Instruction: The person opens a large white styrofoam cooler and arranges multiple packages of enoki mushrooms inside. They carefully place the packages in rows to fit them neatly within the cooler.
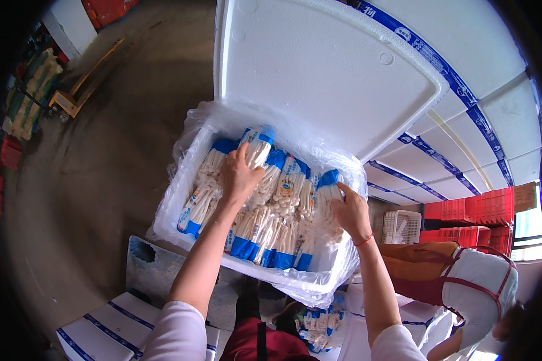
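Before me stands a white foam box [170, 198] lined with a clear plastic bag [343, 280]. Packets of thin white mushrooms with blue ends [285, 185] fill it in two rows. My left hand [240, 173] grips a mushroom packet [257, 149] near the box's back left, thumb and fingers on either side. At the right end, my right hand [353, 210] holds another mushroom packet [329, 194], which stands partly over the liner. A red cord circles my right wrist. The undersides of both held packets are hidden.
A foam lid [316, 67] leans behind the box against stacked white boxes [442, 158]. Red crates [469, 207] and a white basket [402, 227] stand right. A co-worker [474, 280] bends at the lower right. More packets [320, 325] lie below; a yellow pallet jack [67, 101] is far left.
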Demonstrator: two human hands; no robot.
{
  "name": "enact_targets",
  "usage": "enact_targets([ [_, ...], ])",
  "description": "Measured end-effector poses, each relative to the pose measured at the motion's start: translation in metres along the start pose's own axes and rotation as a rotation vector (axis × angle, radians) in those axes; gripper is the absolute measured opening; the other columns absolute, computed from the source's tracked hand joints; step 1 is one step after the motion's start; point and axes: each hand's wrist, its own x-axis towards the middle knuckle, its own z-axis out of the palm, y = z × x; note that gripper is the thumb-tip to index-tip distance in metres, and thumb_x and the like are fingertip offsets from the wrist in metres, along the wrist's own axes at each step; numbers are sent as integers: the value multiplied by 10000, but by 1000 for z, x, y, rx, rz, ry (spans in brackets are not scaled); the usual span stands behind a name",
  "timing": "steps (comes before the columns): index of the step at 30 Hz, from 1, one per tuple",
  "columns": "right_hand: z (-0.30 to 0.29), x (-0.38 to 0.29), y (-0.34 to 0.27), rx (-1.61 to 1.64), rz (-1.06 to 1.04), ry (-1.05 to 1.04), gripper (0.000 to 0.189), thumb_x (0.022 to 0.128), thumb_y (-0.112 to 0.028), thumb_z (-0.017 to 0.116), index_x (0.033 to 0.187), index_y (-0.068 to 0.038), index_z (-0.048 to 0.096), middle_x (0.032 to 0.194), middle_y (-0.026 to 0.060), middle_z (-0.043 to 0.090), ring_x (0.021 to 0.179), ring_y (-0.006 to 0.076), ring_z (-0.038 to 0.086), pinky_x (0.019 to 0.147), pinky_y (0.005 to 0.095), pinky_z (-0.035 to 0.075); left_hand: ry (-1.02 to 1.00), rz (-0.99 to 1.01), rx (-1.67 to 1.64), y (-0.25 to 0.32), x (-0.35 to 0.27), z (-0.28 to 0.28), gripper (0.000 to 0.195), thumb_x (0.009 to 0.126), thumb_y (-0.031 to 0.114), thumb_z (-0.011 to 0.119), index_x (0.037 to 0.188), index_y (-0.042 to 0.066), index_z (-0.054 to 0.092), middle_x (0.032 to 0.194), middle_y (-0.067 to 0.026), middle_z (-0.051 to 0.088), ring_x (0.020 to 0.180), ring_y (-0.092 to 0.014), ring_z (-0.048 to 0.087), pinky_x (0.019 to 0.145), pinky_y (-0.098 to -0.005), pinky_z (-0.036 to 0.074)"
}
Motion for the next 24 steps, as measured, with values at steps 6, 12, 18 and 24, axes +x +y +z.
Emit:
enact_targets([
  [6, 86, 41, -36, -55, -72, -96, 592, 877, -242, 554, 1396, -41, 356, 1140, 246, 562, 905, 348, 629, 775, 434, 524, -40, -49, -220, 23, 4, 23, 968, 693, 556, 744, 1418, 85, 311, 1231, -250, 408, 1159, -411, 420, 947, -536, 356],
  [12, 104, 47, -17, 661, -91, 104, 456, 884, -232, 593, 1295, -49, 516, 1039, 178, 594, 942, 310, 589, 855, 382, 474, -297, -120, -235, -20, 20, 15, 1264, 641, 623, 750, 1472, -9, 38, 1479, -316, 184, 1374, -418, 235, 1119, -419, 261],
  [18, 138, 31, 53, -13, 369, 166, 976, 675, -354, 761, 1410, 28, 246, 1305, 252, 405, 1239, 405, 339, 1047, 480, 274, -376, -162, -89, -11, 23, 26, 1321, 611, 737, 686, 1470, -10, 16, 1456, -329, 215, 1334, -448, 301, 1053, -433, 384],
  [24, 110, 41, 59, 399, 547, -47, 998, 627, -349, 780, 1380, 62, 269, 1252, 256, 507, 1115, 394, 533, 946, 390, 436, -353, -139, -131, -11, 22, 28, 1349, 586, 759, 685, 1471, -4, 10, 1475, -318, 172, 1343, -444, 285, 1060, -447, 370],
])
